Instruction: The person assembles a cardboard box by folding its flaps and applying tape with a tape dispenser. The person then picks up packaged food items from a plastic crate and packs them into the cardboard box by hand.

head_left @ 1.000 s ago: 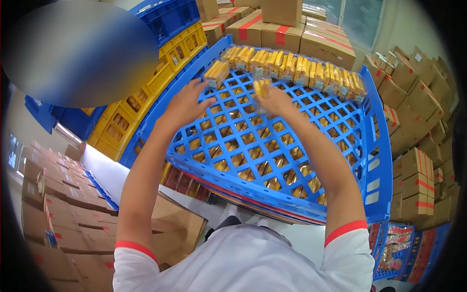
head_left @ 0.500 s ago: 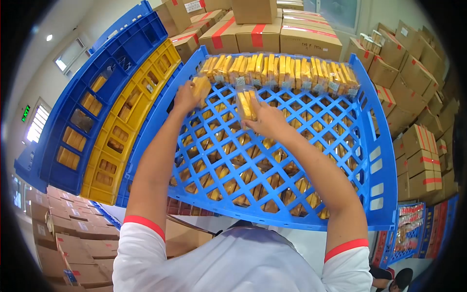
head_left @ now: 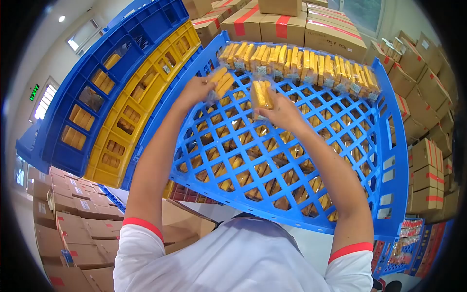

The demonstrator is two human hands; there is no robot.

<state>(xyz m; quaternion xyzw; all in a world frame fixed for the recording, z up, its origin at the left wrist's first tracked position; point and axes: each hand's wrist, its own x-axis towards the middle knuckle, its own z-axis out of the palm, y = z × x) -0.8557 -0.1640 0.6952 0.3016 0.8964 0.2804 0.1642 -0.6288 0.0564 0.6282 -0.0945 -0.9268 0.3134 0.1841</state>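
My left hand (head_left: pixel 196 91) is closed on a clear plastic pack of yellow biscuit sticks (head_left: pixel 222 82), held tilted near the left wall of a blue crate (head_left: pixel 396 160). In my right hand (head_left: pixel 282 112) is a similar pack (head_left: pixel 261 95), gripped by its right side, with the sticks facing up. Both packs are over the crate's lattice floor. Along the crate's far side stands a tight row of packs (head_left: pixel 304 65), several with small pale sachets at their near ends. More yellow pieces show through the lattice from below.
To the left stand a yellow crate (head_left: pixel 104 151) and a blue crate (head_left: pixel 51 136) holding similar packs. Cardboard boxes with red tape (head_left: pixel 335 38) are stacked behind and at the right (head_left: pixel 428 168). More boxes (head_left: pixel 90 238) lie low at the left.
The view has shifted, so the crate and both hands appear farther right and higher. The left pack has turned, showing its separate sticks. Both hands keep hold of their packs.
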